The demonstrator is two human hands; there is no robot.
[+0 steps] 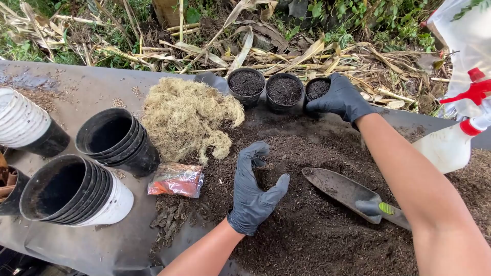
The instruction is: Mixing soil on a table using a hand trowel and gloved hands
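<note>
Small black pot (pixel 318 90), round, upright, mouth up, filled w/ dark soil, sits at far edge of the desk (pixel 76 89). My right hand (pixel 341 98), black-gloved, is clasped on its rim. Two more filled pots (pixel 266 89) just left of it in a row. Left hand (pixel 254 189) spread loose on the soil heap (pixel 317 230), holding nothing. Trowel (pixel 353 197) lies right of it, blade pointing toward it.
</note>
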